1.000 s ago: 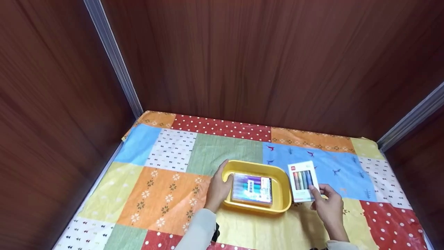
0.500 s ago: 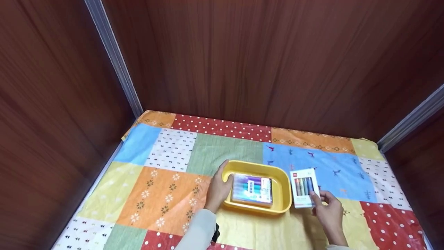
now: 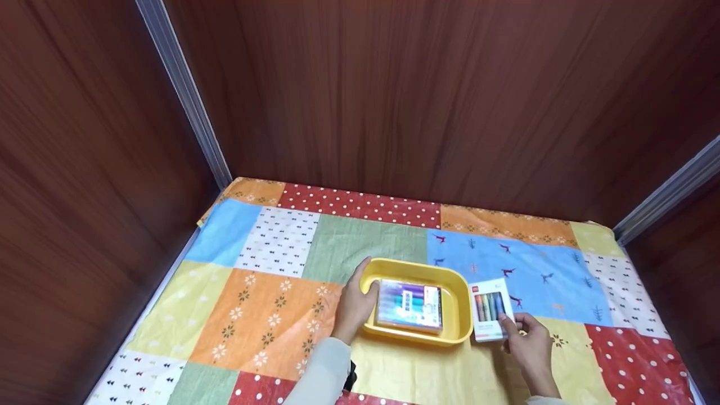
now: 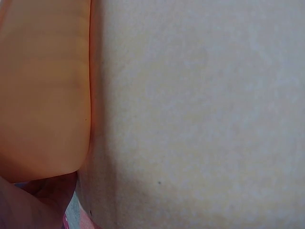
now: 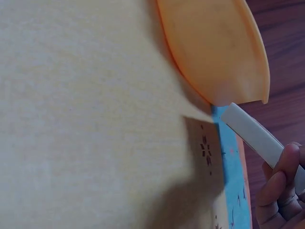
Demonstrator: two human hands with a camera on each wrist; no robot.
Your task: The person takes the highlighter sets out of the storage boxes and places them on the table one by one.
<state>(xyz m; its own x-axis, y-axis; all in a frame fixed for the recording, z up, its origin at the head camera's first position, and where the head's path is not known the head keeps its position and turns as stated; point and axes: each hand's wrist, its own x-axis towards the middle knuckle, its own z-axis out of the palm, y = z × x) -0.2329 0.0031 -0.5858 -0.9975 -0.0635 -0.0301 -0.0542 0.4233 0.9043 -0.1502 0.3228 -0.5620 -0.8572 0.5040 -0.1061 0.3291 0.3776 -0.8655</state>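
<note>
A yellow plastic tub (image 3: 419,266) stands on the patchwork cloth. My left hand (image 3: 354,306) grips its left end, thumb over the rim and fingers along the outside. Inside the tub lies a clear pack of coloured sticks (image 3: 406,306), purple to teal, with a white label. Just right of the tub, my right hand (image 3: 531,344) pinches a white box of crayons (image 3: 490,309) by its lower right corner, thumb on the windowed front. In the right wrist view, the box (image 5: 255,136) is seen edge-on, raised over the cloth near the tub's end (image 5: 214,52).
The patchwork cloth (image 3: 264,315) covers the table. Dark red wood-grain panels (image 3: 394,112) rise behind it and at both sides, with grey metal strips (image 3: 188,95) at the corners. The right hand's shadow falls on the yellow cloth patch (image 5: 95,119).
My right hand has brought the crayon box a little nearer to me, with a slight tilt along the way. The left hand, tub and clear pack have stayed in place.
</note>
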